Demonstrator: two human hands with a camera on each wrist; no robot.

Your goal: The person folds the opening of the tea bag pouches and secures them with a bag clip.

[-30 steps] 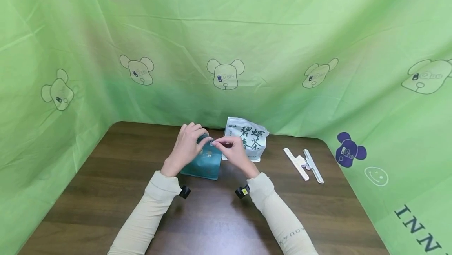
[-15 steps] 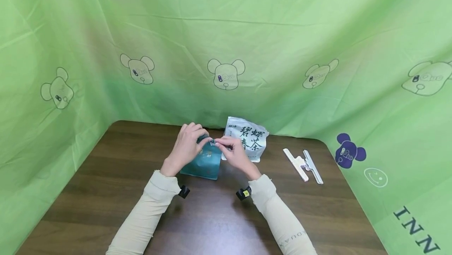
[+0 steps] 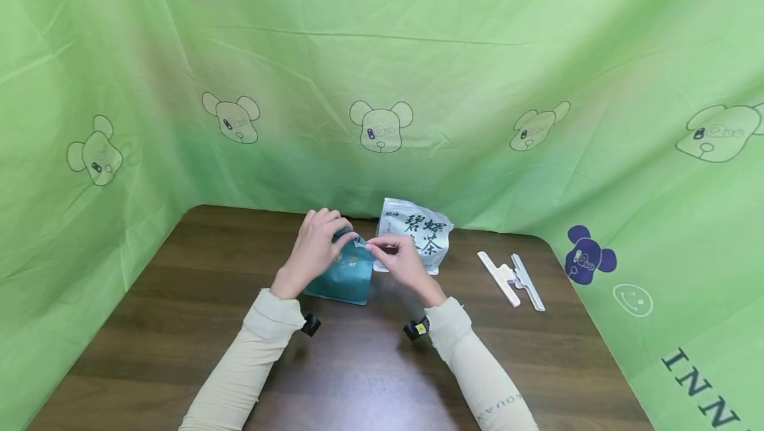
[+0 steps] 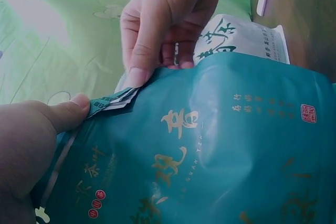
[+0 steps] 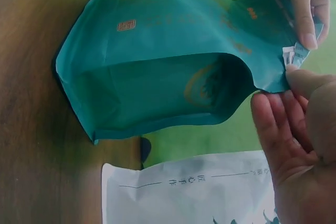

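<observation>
A teal tea pouch (image 3: pixel 341 278) with gold characters stands on the table, its side gusset (image 5: pixel 157 87) facing the right wrist camera. My left hand (image 3: pixel 315 245) grips the pouch's top edge, its thumb pressing at the left in the left wrist view. At the top right corner my right hand (image 3: pixel 406 262) pinches the edge between thumb and fingers. Between the two thumbs a short printed strip (image 4: pixel 113 102), teal and white, is folded up from the top edge. The fingers of my left hand behind the pouch are hidden in the left wrist view.
A silvery-white tea pouch (image 3: pixel 431 235) with dark green characters stands just behind my right hand. To the right on the brown wooden table (image 3: pixel 358 378) lie a white clip (image 3: pixel 500 278) and a grey clip (image 3: pixel 528 283), close together. A green curtain (image 3: pixel 382 53) surrounds the table.
My right hand has shifted slightly to the right along the pouch's top edge, and more of the printed strip shows between the hands. My left hand has stayed in place.
</observation>
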